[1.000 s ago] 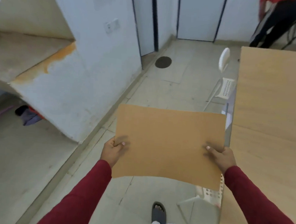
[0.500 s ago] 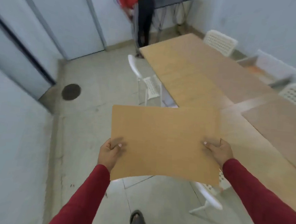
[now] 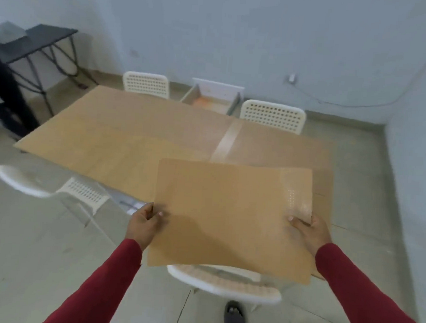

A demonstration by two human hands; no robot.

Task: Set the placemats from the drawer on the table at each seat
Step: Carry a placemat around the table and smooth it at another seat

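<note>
Two hands pinch one placemat [image 3: 228, 217], left hand [image 3: 144, 225] and right hand [image 3: 311, 233] at its sides, above the bench [image 3: 133, 136]. Best to lower it flat before the near chair [image 3: 224, 284].

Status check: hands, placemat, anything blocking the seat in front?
Both hands gripping: left hand, right hand. Placemat held flat above near table edge, not down. White chair directly below.
</note>
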